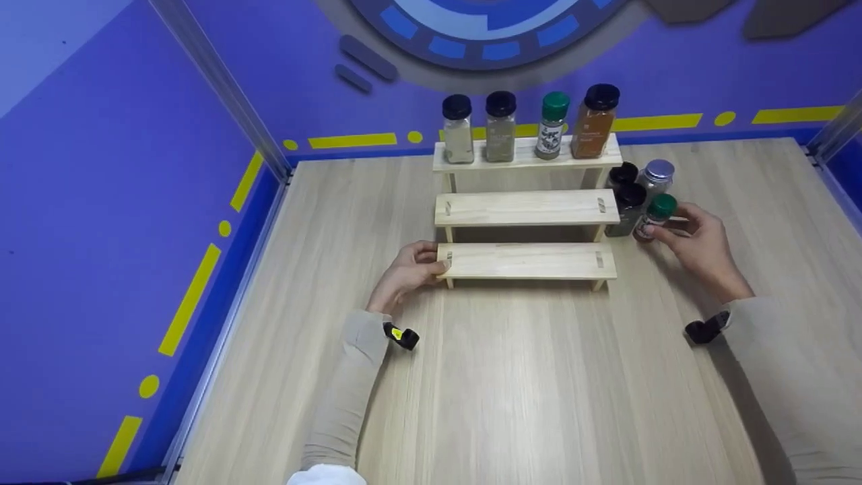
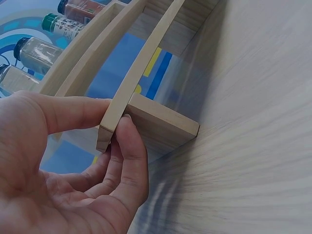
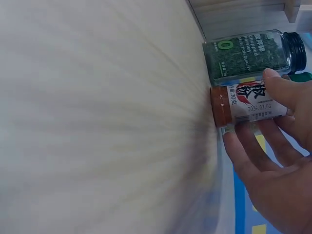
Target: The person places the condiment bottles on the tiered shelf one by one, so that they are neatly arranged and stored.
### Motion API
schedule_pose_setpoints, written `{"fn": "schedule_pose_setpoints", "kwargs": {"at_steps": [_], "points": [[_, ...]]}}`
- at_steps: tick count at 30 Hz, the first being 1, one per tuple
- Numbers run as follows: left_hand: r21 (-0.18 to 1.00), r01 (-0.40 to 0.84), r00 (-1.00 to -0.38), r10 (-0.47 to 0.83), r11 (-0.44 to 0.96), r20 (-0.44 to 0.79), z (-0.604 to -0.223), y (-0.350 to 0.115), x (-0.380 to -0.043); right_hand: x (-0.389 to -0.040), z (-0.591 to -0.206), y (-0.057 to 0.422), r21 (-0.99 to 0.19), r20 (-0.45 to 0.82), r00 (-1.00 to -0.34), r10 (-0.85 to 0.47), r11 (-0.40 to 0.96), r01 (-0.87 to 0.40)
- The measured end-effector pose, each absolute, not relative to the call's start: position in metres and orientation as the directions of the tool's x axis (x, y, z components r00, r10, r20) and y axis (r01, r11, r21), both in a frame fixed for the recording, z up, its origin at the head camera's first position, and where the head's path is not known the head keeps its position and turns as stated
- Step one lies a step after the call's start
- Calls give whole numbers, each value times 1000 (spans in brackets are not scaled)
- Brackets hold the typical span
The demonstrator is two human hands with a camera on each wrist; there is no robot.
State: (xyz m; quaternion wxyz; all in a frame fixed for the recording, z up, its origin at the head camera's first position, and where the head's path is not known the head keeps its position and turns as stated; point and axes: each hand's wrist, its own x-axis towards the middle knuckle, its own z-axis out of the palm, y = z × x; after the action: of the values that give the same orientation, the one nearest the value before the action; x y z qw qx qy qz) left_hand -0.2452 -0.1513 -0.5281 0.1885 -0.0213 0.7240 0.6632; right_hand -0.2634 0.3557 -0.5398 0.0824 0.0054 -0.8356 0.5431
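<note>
A three-tier wooden rack stands toward the back of the table. My left hand pinches the left end of its lowest shelf, thumb and fingers on opposite faces of the board. On the rack's right side, my right hand holds a small green-capped spice jar between thumb and fingers. Reddish powder shows at the jar's base, under a white label. Right beside it is a black-capped jar of chopped parsley. A silver-capped jar and another black-capped jar stand just behind.
Along the top shelf stand two pale black-capped jars, a green-capped jar and a taller orange-brown jar. The middle shelf shows bare wood. Blue panels border the table at back and left.
</note>
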Motion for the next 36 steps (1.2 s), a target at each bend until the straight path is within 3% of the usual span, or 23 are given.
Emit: {"fn": "schedule_pose_setpoints", "kwargs": {"at_steps": [8, 36], "points": [[953, -279, -931, 210, 117, -298, -529, -150, -247, -263, -540, 353, -875, 127, -988, 93, 479, -67], [951, -288, -926, 222, 110, -306, -529, -152, -245, -252, -520, 365, -876, 185, -976, 115, 469, -111]]}}
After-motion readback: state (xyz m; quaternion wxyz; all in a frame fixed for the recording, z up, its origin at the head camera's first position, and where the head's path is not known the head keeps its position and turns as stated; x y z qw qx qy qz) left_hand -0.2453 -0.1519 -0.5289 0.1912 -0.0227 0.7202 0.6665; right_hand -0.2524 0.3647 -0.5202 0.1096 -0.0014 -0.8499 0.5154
